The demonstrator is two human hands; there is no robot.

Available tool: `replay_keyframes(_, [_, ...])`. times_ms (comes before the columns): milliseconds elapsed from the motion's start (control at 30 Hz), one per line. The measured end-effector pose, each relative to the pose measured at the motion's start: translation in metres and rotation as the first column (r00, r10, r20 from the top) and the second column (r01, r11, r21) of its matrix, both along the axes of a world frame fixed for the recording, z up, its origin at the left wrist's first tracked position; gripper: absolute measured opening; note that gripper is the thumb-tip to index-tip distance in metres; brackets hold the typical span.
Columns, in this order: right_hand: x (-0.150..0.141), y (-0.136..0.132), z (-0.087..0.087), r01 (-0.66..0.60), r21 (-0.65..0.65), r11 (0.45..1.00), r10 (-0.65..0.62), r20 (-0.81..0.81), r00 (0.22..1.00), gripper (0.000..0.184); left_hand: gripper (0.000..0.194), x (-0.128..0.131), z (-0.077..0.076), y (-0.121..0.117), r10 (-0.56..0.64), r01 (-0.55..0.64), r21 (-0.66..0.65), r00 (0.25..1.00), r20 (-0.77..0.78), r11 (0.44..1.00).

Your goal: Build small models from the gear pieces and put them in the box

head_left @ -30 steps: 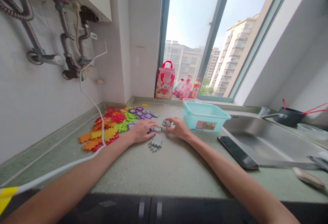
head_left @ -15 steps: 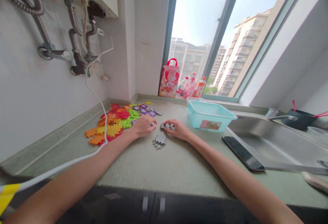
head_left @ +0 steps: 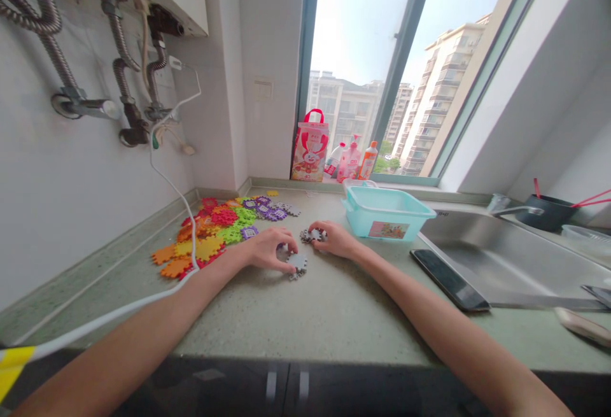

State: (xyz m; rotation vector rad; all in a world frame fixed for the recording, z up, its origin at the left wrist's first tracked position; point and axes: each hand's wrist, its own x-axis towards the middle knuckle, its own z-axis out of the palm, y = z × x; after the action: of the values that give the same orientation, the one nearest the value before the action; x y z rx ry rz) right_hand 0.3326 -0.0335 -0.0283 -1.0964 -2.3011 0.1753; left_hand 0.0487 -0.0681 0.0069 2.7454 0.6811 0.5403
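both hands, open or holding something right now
Left hand: curled at the light grey piece; can't tell whether it grips.
Right hand: closed on the small toothed grey piece.

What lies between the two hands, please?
In the head view, two clusters of grey pieces: one at the right hand's fingertips, the other by the left hand's thumb, with bare counter between them.

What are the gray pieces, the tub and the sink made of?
Gray pieces: perhaps plastic or foam; their faces look fairly dull. Tub: probably plastic, smooth; its walls look milky. Sink: likely steel, satiny; it's silvery with soft reflections.
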Motion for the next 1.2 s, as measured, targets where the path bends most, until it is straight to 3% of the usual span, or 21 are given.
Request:
replay_keyframes(267, [0.002, -0.002, 0.003, 0.011, 0.003, 1.0, -0.011, 0.02, 1.0, 0.038, 0.042, 0.001, 0.0, 0.002, 0.036, -0.036, 0.022, 0.999, 0.009, 0.999])
replay_keyframes(433, [0.011, 0.004, 0.004, 0.126, 0.011, 0.992, -0.127, 0.057, 0.99, 0.037, 0.039, -0.006, -0.006, 0.013, 0.225, -0.226, 0.113, 0.974, 0.019, 0.968])
replay_keyframes(567, [0.019, 0.008, 0.005, 0.193, 0.002, 0.981, -0.192, 0.073, 0.979, 0.039, 0.039, -0.01, -0.011, 0.021, 0.324, -0.332, 0.103, 0.942, 0.09, 0.937])
replay_keyframes(700, [0.022, 0.011, 0.002, 0.148, 0.011, 0.989, -0.149, 0.082, 0.985, 0.04, 0.039, -0.012, -0.01, 0.021, 0.225, -0.237, 0.062, 0.962, 0.157, 0.97])
replay_keyframes(833, [0.023, 0.012, -0.002, 0.111, 0.034, 0.993, -0.113, 0.071, 0.991, 0.041, 0.039, -0.011, -0.003, 0.014, 0.125, -0.135, 0.072, 0.984, 0.127, 0.988])
replay_keyframes(1000, [0.023, 0.011, -0.004, 0.077, 0.048, 0.996, -0.08, 0.064, 0.995, 0.041, 0.039, -0.01, 0.001, 0.009, 0.144, -0.147, 0.111, 0.989, 0.033, 0.983])
replay_keyframes(1200, [0.021, 0.008, 0.001, 0.086, 0.015, 0.996, -0.087, 0.078, 0.993, 0.039, 0.053, -0.012, -0.001, 0.013, 0.206, -0.203, 0.156, 0.979, -0.002, 0.967])
